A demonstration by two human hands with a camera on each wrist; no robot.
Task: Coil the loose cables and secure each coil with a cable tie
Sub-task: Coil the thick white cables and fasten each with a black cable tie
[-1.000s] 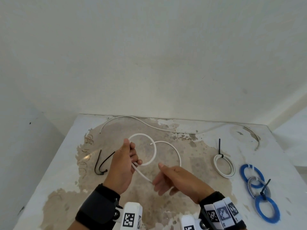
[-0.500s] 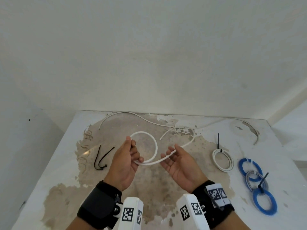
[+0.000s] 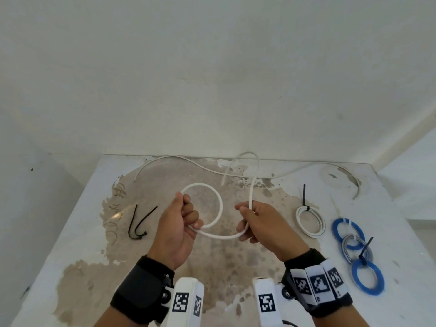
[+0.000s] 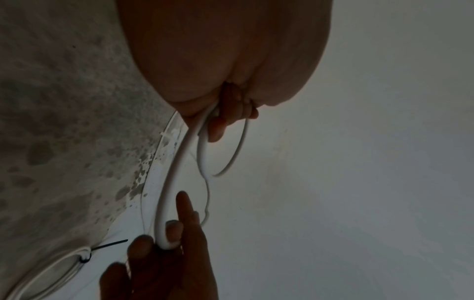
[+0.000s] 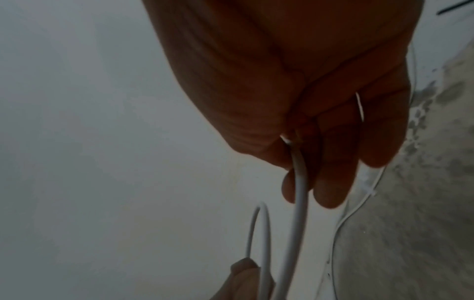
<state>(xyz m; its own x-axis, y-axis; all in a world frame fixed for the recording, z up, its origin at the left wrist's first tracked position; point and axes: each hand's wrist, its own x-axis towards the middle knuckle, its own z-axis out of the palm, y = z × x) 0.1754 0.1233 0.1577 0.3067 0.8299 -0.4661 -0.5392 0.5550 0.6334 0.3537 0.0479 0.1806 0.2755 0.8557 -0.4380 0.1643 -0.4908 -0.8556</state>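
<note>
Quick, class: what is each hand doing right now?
Left hand: holding the white cable at its loop.
Right hand: gripping the same cable's free length.

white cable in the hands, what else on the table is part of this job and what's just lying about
In the job: white cable, held by left hand and right hand; loose black cable ties.

Lying about: tied white coil; blue coils; thin white cable.

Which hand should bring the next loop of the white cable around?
Probably the right hand: it grips the thin white cable's loose run leading away. The left hand is busy pinching the finished loop.
</note>
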